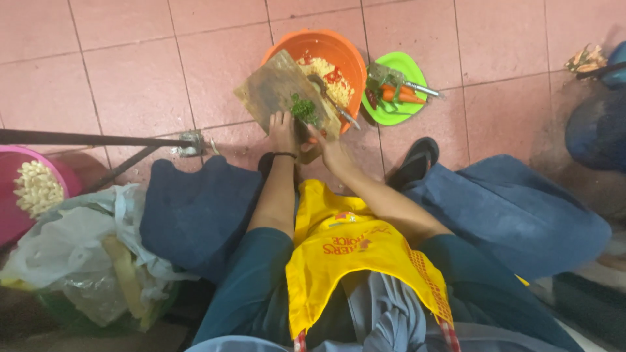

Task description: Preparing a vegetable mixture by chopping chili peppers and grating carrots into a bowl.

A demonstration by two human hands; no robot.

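Seated view, looking down past a yellow apron (355, 251) to a tiled floor (130, 85). Your left hand (282, 130) closes over the near edge of a worn wooden cutting board (277, 88), fingers curled onto its top face, so the board is tipped with its far end over an orange bowl (339, 49); held this way, anything on the board would slide toward the bowl rather than onto the floor. Just beyond and to the right of that grip lies a small heap of chopped green herbs (303, 107), touching the board's surface near its right edge. Your right hand (326, 146) sits beside the left at the board's near corner, close under the herbs; whether its fingers are pinched on something or merely resting cannot be told, since the hand is seen edge-on. A knife (336, 104) lies across the board's right side, its tip toward the bowl's rim. Inside the bowl, past the grip, you see pale grated or chopped food with red pieces. Farther right stands a green plate (407, 68) bearing carrots and a metal utensil. Well to the left of the grip, a pink basin (13, 195) holds peeled pale cloves, with plastic bags (78, 248) nearer your knee.
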